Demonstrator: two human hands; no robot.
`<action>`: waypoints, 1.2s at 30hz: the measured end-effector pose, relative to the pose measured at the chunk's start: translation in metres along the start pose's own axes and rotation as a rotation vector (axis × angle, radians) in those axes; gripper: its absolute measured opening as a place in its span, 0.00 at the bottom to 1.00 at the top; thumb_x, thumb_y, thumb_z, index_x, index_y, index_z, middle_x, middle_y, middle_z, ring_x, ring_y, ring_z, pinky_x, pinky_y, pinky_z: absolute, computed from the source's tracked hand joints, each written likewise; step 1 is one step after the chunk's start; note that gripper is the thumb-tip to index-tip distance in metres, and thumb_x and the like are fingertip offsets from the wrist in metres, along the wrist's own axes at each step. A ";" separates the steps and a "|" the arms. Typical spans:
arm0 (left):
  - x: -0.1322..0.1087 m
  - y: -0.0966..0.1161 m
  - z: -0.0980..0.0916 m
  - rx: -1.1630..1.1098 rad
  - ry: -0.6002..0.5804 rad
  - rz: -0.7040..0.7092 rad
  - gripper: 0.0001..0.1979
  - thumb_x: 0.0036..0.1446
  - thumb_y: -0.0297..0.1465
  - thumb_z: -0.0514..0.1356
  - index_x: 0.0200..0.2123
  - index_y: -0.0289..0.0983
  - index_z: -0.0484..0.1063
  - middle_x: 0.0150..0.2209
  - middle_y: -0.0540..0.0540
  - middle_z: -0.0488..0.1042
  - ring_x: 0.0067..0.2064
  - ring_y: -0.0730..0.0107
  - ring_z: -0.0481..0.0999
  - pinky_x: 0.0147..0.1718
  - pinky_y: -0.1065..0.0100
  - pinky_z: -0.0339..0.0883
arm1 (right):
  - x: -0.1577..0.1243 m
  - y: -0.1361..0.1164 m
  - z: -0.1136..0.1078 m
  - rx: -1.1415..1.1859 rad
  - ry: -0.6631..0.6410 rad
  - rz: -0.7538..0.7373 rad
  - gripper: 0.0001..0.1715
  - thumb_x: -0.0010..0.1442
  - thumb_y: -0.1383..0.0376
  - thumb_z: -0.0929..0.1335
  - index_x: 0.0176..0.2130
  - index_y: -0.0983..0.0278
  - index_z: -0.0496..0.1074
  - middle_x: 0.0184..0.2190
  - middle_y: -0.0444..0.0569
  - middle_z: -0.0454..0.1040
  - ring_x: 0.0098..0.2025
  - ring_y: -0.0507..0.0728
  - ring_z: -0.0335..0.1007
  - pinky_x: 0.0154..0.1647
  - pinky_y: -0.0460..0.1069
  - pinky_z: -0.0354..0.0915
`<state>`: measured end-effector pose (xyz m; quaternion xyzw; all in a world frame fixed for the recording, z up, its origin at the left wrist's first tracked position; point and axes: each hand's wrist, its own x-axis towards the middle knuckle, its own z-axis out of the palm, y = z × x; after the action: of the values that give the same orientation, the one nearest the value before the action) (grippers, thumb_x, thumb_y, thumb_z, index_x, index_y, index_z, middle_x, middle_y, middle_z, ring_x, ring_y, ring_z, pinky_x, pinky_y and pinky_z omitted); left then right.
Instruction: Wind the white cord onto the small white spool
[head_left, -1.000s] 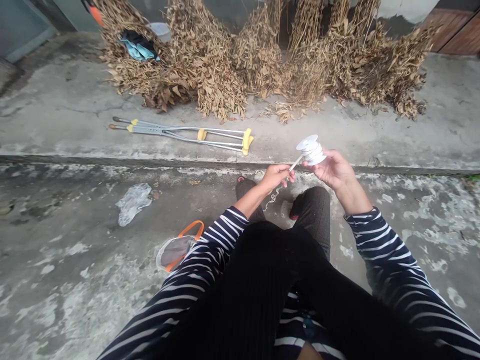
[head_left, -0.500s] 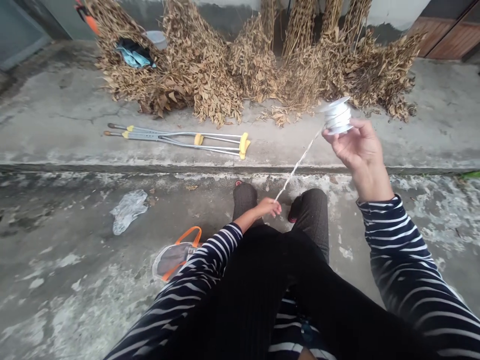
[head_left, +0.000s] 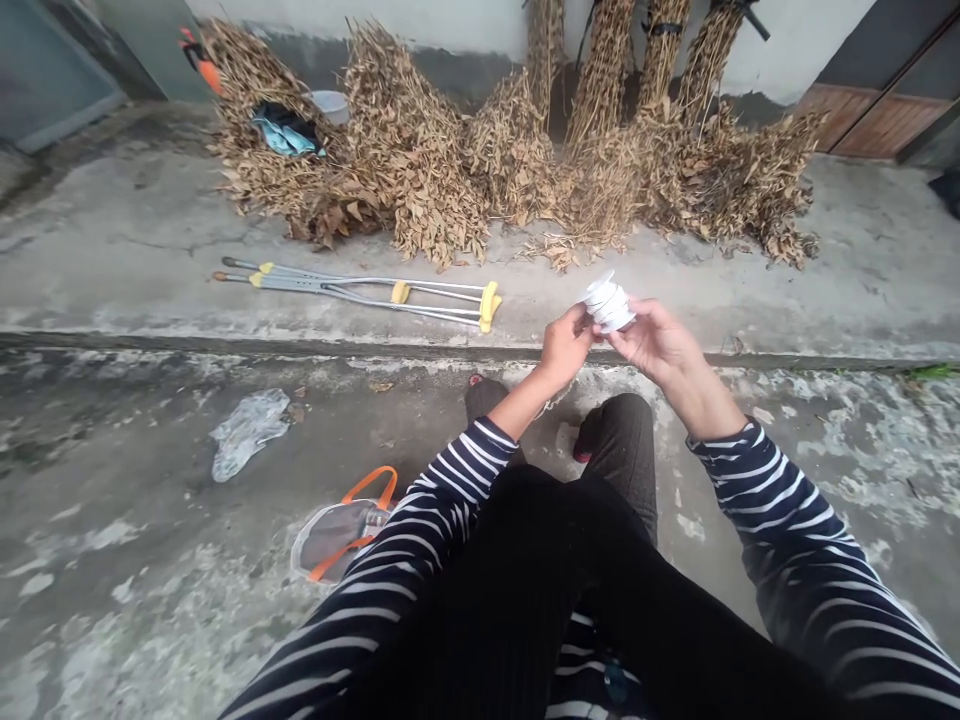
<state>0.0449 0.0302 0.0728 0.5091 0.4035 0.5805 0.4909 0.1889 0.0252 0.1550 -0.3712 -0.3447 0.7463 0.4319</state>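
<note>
A white spool (head_left: 609,305) wound with white cord is held up in front of me, above the concrete step's edge. My right hand (head_left: 664,350) grips it from the right, thumb and fingers on its rim. My left hand (head_left: 566,348) is closed at the spool's left side, its fingertips against the winding, pinching the cord there; the exact hold is partly hidden. Below my left wrist a loose length of cord (head_left: 553,402) hangs over my lap.
Aluminium crutches (head_left: 360,290) with yellow pads lie on the step. Dried plant bundles (head_left: 420,150) lean along the wall. On the lower ground are a crumpled clear plastic bag (head_left: 250,430) and a mesh bag (head_left: 330,540) with orange handles, left of my legs.
My right hand has brought the spool down and left. My left hand has risen from my lap to meet it, and the taut cord between them no longer shows.
</note>
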 end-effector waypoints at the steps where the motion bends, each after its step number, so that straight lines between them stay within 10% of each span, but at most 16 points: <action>1: -0.001 0.003 0.002 -0.003 0.001 -0.013 0.09 0.61 0.25 0.63 0.45 0.36 0.78 0.42 0.44 0.83 0.43 0.67 0.81 0.41 0.71 0.75 | 0.000 0.000 -0.002 -0.012 0.000 0.018 0.24 0.54 0.64 0.71 0.51 0.60 0.72 0.40 0.52 0.82 0.42 0.63 0.83 0.33 0.53 0.84; 9: 0.014 0.022 -0.019 0.144 -0.087 -0.021 0.14 0.63 0.25 0.61 0.23 0.33 0.73 0.19 0.52 0.72 0.23 0.77 0.71 0.28 0.76 0.63 | 0.002 -0.013 -0.008 -0.096 0.051 0.035 0.23 0.52 0.66 0.72 0.49 0.62 0.74 0.36 0.51 0.81 0.35 0.59 0.81 0.31 0.51 0.83; 15: 0.024 0.042 -0.018 -0.018 -0.137 -0.113 0.12 0.61 0.23 0.61 0.25 0.32 0.74 0.19 0.51 0.73 0.20 0.78 0.70 0.23 0.75 0.64 | 0.004 -0.019 0.004 -0.150 0.032 -0.026 0.24 0.51 0.66 0.72 0.50 0.62 0.76 0.35 0.51 0.81 0.33 0.59 0.79 0.28 0.50 0.81; 36: -0.018 0.011 -0.026 -0.078 -0.230 -0.382 0.06 0.58 0.21 0.60 0.29 0.31 0.76 0.26 0.47 0.78 0.26 0.77 0.76 0.21 0.77 0.65 | 0.024 -0.004 -0.021 -0.383 0.254 -0.217 0.18 0.46 0.68 0.76 0.40 0.61 0.77 0.28 0.43 0.77 0.27 0.52 0.76 0.26 0.46 0.79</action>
<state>0.0176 0.0110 0.0759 0.4668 0.4111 0.4305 0.6540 0.2000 0.0530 0.1419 -0.4980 -0.4606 0.5640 0.4708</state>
